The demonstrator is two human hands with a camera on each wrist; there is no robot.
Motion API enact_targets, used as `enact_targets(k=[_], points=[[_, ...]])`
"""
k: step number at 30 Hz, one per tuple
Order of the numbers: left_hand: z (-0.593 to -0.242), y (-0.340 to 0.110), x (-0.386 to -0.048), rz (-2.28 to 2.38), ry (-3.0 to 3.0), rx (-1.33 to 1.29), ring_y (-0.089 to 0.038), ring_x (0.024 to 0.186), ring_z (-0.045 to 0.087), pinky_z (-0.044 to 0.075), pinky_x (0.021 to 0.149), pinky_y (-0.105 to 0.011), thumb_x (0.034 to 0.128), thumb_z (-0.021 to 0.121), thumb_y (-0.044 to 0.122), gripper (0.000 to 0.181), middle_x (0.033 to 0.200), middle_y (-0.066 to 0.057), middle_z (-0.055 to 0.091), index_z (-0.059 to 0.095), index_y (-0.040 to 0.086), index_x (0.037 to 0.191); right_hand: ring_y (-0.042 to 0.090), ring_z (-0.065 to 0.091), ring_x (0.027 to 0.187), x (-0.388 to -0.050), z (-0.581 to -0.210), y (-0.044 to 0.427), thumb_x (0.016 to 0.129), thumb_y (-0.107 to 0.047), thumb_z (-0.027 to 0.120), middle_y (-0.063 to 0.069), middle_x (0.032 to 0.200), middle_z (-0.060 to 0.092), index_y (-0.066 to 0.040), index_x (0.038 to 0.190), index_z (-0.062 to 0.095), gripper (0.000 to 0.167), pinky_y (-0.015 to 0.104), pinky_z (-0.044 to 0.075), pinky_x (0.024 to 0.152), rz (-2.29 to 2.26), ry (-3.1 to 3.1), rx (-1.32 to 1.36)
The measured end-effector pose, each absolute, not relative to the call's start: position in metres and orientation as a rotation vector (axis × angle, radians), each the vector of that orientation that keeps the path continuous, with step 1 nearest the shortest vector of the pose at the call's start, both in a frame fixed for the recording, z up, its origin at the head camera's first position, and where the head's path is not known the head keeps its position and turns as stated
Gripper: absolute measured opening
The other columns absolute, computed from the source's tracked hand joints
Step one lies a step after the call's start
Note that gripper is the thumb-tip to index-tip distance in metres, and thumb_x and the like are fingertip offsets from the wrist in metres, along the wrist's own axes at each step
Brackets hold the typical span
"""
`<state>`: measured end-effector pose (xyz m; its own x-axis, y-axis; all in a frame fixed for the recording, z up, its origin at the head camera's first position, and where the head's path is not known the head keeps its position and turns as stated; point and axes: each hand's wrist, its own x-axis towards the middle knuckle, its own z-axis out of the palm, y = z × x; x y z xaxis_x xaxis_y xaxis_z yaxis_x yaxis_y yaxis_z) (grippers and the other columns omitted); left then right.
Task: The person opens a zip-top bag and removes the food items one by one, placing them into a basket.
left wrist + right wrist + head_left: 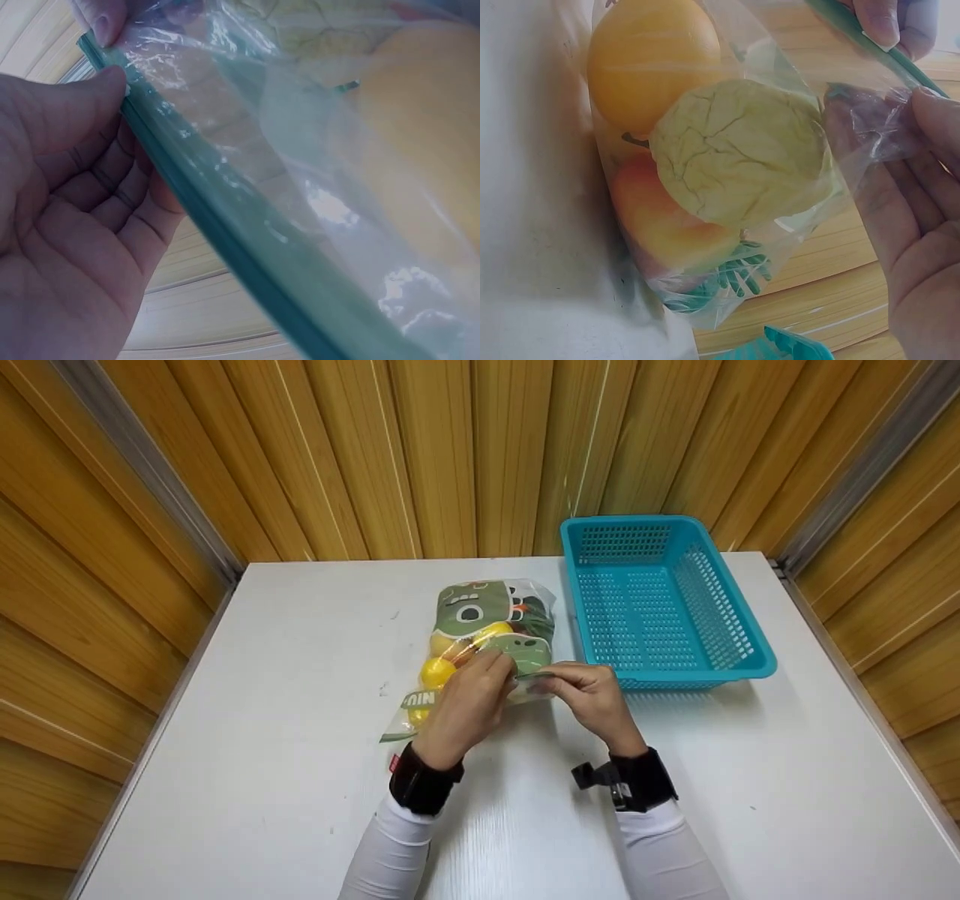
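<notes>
Your one bag rests near the middle of the table; expect soft, slick film around a loose, lumpy load, so hold by the stiffer seal strip. Your left hand and right hand each pinch that strip between thumb and fingers. Inside are at least three round pieces; glare and print hinder an exact count. One teal basket stands beside it.

On the worktop, a bag lies just left of the basket, a wall behind both. In the bag, an orange sits just beside what may be a cabbage.
</notes>
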<state>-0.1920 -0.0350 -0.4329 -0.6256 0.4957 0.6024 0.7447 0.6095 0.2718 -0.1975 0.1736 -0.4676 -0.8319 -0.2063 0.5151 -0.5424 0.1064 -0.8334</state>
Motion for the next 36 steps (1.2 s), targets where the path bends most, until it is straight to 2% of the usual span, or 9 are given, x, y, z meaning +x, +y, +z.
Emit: enact_targets(k=[22, 28, 36], points=[[-0.432, -0.037, -0.193, -0.705, -2.401, -0.987, -0.023, 0.082, 0.057, 0.053, 0.076, -0.035, 0.0915, 0.072, 0.0, 0.015, 0.09, -0.007, 0.058, 0.058, 0.003, 0.094, 0.009, 0.073, 0.079, -0.198, -0.468, 0.181, 0.091, 0.012, 0.067, 0.024, 0.086, 0.074, 0.011, 0.099, 0.076, 0.013, 0.022, 0.059, 0.07, 1.802, -2.101, 0.67], [-0.432, -0.039, -0.192, -0.666, -2.396, -0.976, -0.022, 0.084, 0.059, 0.055, 0.078, -0.035, 0.0884, 0.076, 0.0, 0.019, 0.092, -0.007, 0.061, 0.058, 0.004, 0.095, 0.01, 0.074, 0.079, -0.198, -0.467, 0.183, 0.092, 0.014, 0.064, 0.028, 0.087, 0.073, 0.014, 0.1, 0.074, 0.013, 0.023, 0.059, 0.071, 1.838, -2.077, 0.655], [-0.433, -0.039, -0.194, -0.694, -2.391, -0.964, -0.023, 0.085, 0.06, 0.056, 0.08, -0.035, 0.0898, 0.079, 0.007, 0.021, 0.095, -0.008, 0.064, 0.06, 0.003, 0.097, 0.008, 0.073, 0.079, -0.197, -0.465, 0.185, 0.091, 0.014, 0.065, 0.028, 0.087, 0.073, 0.016, 0.1, 0.073, 0.013, 0.021, 0.058, 0.071, 1.843, -2.073, 0.585]])
